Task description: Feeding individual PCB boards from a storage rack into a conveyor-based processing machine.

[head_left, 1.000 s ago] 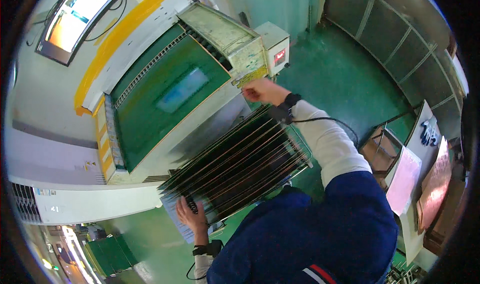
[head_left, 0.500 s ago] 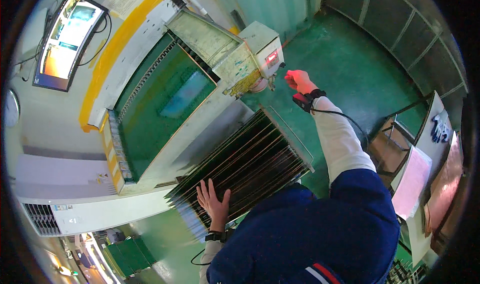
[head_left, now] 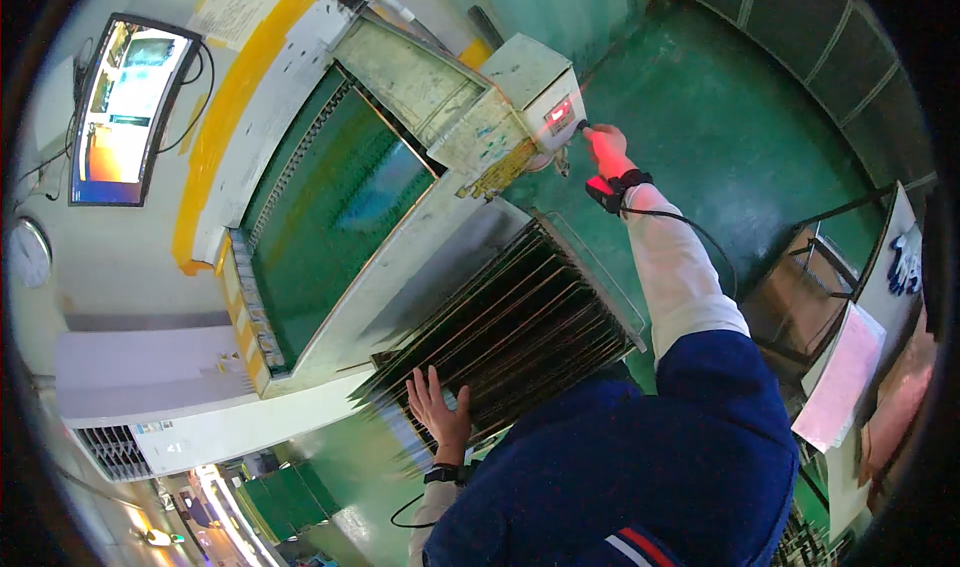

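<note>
My right hand (head_left: pixel 608 149) reaches out ahead, its fingers closed on a small black knob (head_left: pixel 582 125) at the side of a pale control box (head_left: pixel 530 72). A red lit display (head_left: pixel 559 113) glows on that box and tints the hand red. My left hand (head_left: pixel 441 415) lies with fingers spread on the near left end of a rack of thin dark panels (head_left: pixel 520 317), which stand on edge close together. Beside the rack is a long machine (head_left: pixel 335 332) with a green interior. Black bands with cables circle both wrists.
A wire frame bar (head_left: pixel 600 267) runs along the rack's right side. At the right, a table holds pink sheets (head_left: pixel 842 377) and gloves (head_left: pixel 905 262). A monitor (head_left: pixel 130 112) and a clock (head_left: pixel 30 252) are on the left wall, above a white air conditioner (head_left: pixel 220 432).
My right hand has moved up to the control box and taken hold of its knob. My left hand stays spread on the panels. The whole view has shifted slightly.
</note>
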Tool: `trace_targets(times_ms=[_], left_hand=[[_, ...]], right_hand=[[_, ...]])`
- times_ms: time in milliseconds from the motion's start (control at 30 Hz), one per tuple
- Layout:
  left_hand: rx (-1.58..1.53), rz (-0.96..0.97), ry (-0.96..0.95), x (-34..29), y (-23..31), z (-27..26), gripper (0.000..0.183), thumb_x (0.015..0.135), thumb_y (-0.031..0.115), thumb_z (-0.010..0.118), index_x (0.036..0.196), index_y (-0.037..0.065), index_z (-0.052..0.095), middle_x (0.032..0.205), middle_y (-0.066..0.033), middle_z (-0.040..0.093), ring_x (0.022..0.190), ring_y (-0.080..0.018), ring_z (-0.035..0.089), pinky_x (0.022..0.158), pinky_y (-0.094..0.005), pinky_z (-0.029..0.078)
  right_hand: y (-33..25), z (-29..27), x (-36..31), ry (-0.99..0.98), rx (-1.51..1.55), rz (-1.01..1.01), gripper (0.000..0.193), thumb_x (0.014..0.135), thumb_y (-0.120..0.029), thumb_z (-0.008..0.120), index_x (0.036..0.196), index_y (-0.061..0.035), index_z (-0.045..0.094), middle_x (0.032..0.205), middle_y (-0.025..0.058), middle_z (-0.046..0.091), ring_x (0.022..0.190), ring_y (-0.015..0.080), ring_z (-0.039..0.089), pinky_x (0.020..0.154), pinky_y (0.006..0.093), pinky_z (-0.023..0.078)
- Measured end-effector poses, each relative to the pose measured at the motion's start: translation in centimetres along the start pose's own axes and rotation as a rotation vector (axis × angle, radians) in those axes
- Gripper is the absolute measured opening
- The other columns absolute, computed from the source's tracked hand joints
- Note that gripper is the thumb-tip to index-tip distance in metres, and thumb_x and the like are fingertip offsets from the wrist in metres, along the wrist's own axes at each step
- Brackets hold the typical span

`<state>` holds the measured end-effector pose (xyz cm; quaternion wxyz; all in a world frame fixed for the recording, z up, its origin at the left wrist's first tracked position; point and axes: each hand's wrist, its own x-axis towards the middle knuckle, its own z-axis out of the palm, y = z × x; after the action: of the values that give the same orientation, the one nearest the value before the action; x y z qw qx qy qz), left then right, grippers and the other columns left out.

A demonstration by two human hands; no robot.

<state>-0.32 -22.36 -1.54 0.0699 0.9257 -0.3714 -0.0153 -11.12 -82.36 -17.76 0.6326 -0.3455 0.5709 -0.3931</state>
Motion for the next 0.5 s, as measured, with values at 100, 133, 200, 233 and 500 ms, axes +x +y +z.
trace_targets(times_ms=[100,133,200,233,500], left_hand=[[0.018,0.003,-0.006,-0.1,-0.2,0.1,0.079,0.092,0.049,0.073,0.159,0.016,0.046,0.17,-0.0135,0.032,0.156,-0.0429,0.025,0.124,-0.0605,0.02],[0.014,0.018,0.004,0.0,-0.2,0.1,0.079,0.092,0.048,0.073,0.159,0.016,0.046,0.17,-0.0138,0.032,0.156,-0.0431,0.025,0.124,-0.0606,0.02],[0.006,0.038,0.023,0.2,-0.4,0.3,0.079,0.091,0.046,0.074,0.158,0.016,0.047,0.169,-0.0143,0.033,0.155,-0.0435,0.026,0.124,-0.0605,0.021],[0.002,0.043,0.032,0.2,-0.5,0.4,0.079,0.091,0.045,0.075,0.158,0.016,0.047,0.169,-0.0147,0.034,0.155,-0.0438,0.026,0.124,-0.0604,0.021],[0.005,0.041,0.017,0.8,-0.4,0.2,0.077,0.092,0.046,0.073,0.157,0.013,0.048,0.168,-0.0165,0.035,0.154,-0.0449,0.027,0.124,-0.0593,0.022]], right_hand=[[0.6,0.4,1.1,0.023,0.011,-0.046,0.039,0.089,-0.019,0.081,0.123,-0.0022,0.069,0.088,0.004,0.068,0.065,0.014,0.058,0.052,0.0323,0.043],[0.9,0.3,1.7,0.024,0.022,-0.06,0.039,0.089,-0.018,0.081,0.122,-0.0017,0.069,0.087,0.0037,0.067,0.065,0.0138,0.058,0.052,0.0323,0.043],[1.2,0.3,2.3,0.026,-0.002,-0.071,0.037,0.089,-0.017,0.08,0.12,-0.001,0.07,0.084,0.0032,0.067,0.064,0.0132,0.058,0.052,0.0316,0.043],[1.2,0.4,2.4,0.024,-0.017,-0.076,0.036,0.089,-0.017,0.08,0.119,-0.0007,0.07,0.083,0.003,0.067,0.064,0.013,0.057,0.052,0.0313,0.043],[1.1,0.5,1.8,0.025,0.095,-0.075,0.031,0.082,-0.016,0.085,0.104,0.003,0.073,0.086,0.0073,0.072,0.074,0.0162,0.065,0.066,0.0329,0.051]])
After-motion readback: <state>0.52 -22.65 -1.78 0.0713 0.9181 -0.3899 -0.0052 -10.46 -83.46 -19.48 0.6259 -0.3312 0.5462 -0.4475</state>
